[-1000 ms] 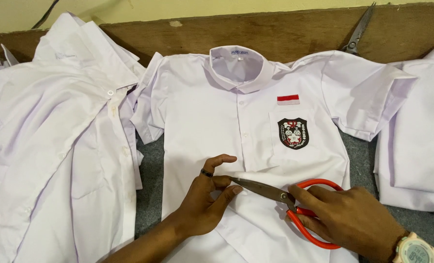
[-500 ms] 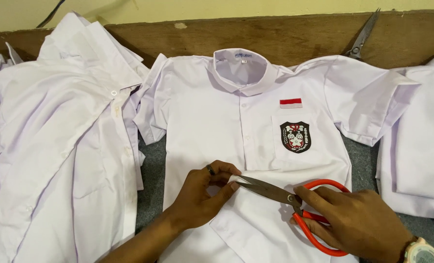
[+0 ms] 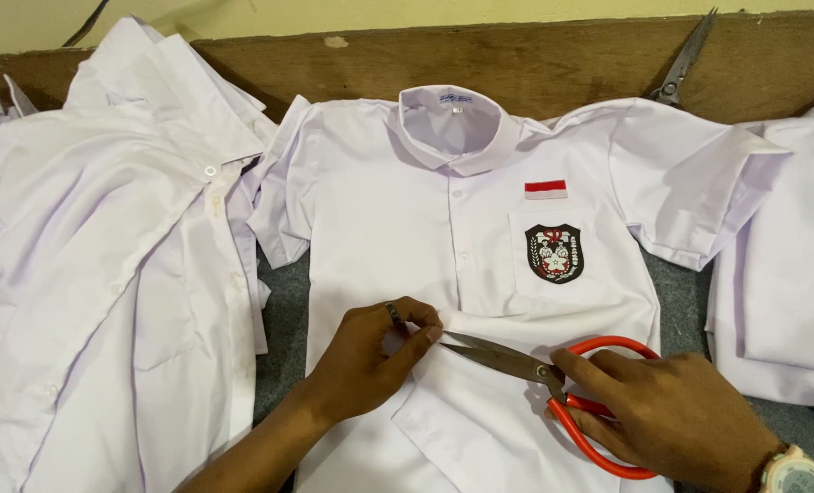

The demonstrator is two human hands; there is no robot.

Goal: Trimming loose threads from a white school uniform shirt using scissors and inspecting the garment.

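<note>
Since a second ago my left hand (image 3: pixel 370 351) has curled tighter, fingers pinched together on the front fold of the white short-sleeved cotton shirt (image 3: pixel 398 228) spread flat on the grey bench (image 3: pixel 283 310); my right hand (image 3: pixel 672 415) grips the red-handled steel scissors (image 3: pixel 553 379), blade tips slightly parted, touching that pinch

Left hand (image 3: pixel 370 351) pinching, right hand (image 3: pixel 672 415) gripping.

Bare forearms, a ring (image 3: pixel 392 312) (dark, left hand), a pale wristwatch (image 3: pixel 798 470) at right.
</note>
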